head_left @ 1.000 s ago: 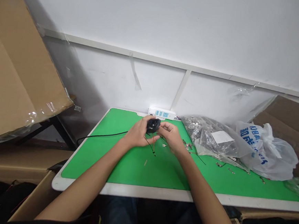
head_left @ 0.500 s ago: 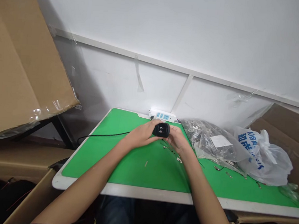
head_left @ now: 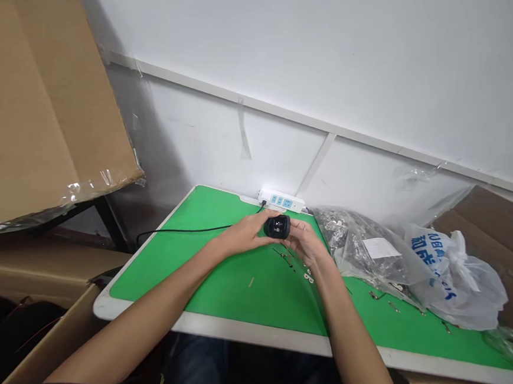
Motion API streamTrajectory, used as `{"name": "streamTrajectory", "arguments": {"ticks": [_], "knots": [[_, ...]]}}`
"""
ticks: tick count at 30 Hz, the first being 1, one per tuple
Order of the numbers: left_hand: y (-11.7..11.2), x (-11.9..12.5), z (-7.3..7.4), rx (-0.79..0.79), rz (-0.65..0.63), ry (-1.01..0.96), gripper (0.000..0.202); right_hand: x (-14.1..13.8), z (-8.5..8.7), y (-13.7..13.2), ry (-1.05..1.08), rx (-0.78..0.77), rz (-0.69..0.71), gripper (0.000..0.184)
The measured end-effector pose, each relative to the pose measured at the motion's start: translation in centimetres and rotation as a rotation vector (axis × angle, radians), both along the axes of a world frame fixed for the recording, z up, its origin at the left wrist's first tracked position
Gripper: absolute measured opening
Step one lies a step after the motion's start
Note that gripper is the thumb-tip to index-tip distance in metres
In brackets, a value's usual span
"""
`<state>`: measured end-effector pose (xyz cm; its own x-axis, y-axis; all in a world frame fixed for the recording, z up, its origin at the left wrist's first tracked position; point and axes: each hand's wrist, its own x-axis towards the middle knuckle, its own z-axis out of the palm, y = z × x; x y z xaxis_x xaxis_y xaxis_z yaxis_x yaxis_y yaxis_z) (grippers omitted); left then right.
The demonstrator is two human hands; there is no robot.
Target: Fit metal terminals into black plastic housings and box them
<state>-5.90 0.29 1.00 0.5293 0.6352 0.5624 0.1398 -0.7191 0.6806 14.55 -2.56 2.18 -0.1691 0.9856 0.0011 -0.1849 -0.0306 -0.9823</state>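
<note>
A black rounded housing (head_left: 277,227) is held up over the green table mat, its open end facing me and small shiny metal parts showing inside. My left hand (head_left: 252,230) is closed on its left side, thumb below and fingers over the top. At its right side, my right hand (head_left: 305,241) has its fingers bent against the housing; whether they pinch a small part there is hidden. Below the hands lie thin dark pieces (head_left: 284,258) and small pale ring-shaped parts (head_left: 308,276) on the mat.
A white power strip (head_left: 281,200) with a black cable (head_left: 186,231) stands against the wall. To the right are a clear bag of small parts (head_left: 346,237) and a tied white bag (head_left: 462,285). A large cardboard box (head_left: 55,93) rises at the left.
The housing has turned slightly in my hands, so more of its inside and metal parts shows. Both hands keep their places on it, and the whole view has shifted a little.
</note>
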Motion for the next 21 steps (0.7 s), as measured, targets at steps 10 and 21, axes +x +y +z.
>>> {"name": "streamTrajectory", "arguments": {"ticks": [10,21], "knots": [[0.1,1.5,-0.8,-0.2,0.006,-0.202,0.06,-0.5,-0.1,0.4,-0.019,-0.013,-0.07,0.04],[-0.2,2.1,1.6,-1.093,-0.075,-0.806,0.027,-0.7,0.7,-1.4,-0.643,1.029,-0.376,0.026]]}}
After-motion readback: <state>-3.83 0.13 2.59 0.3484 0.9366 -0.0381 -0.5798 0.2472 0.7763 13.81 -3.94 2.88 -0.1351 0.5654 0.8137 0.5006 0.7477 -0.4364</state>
